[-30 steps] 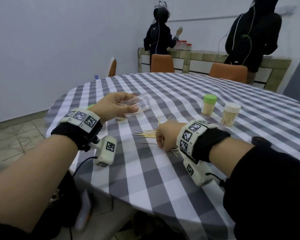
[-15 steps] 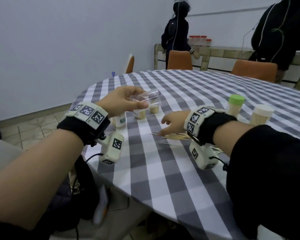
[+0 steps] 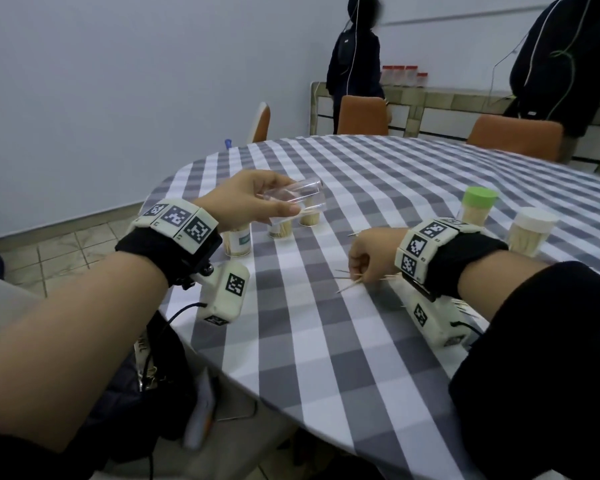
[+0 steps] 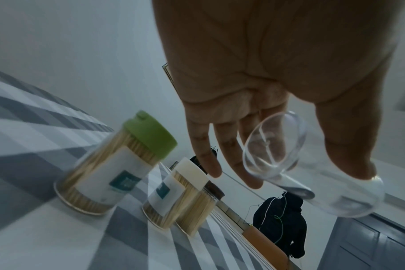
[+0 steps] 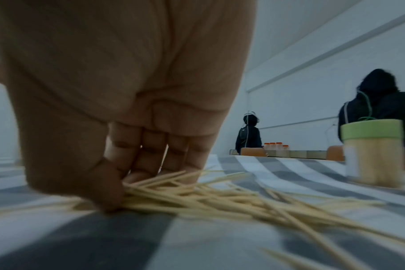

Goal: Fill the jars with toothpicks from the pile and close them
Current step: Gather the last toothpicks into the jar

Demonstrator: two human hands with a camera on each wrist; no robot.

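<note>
My left hand (image 3: 257, 199) holds a clear jar (image 3: 293, 200) on its side above the checked table (image 3: 326, 341). In the left wrist view the clear jar (image 4: 296, 164) lies between the thumb and fingers (image 4: 206, 155), with one or two toothpicks inside. My right hand (image 3: 368, 258) rests low on the cloth and pinches a bunch from the toothpick pile (image 3: 357, 282). The right wrist view shows the thumb and fingers (image 5: 150, 157) closed on the toothpick pile (image 5: 208, 197), which spreads to the right.
Three capped jars of toothpicks stand under my left hand: green lid (image 4: 148, 133), white lid (image 4: 192, 171), brown lid (image 4: 214, 188). A green-lidded jar (image 3: 477, 207) and a white-lidded jar (image 3: 530, 233) stand right. Orange chairs (image 3: 361, 116) and two people (image 3: 354, 60) are beyond.
My right hand has drawn back toward me and curled onto the toothpicks, after reaching out flat over them. The left hand keeps the jar raised. The head view has swung left.
</note>
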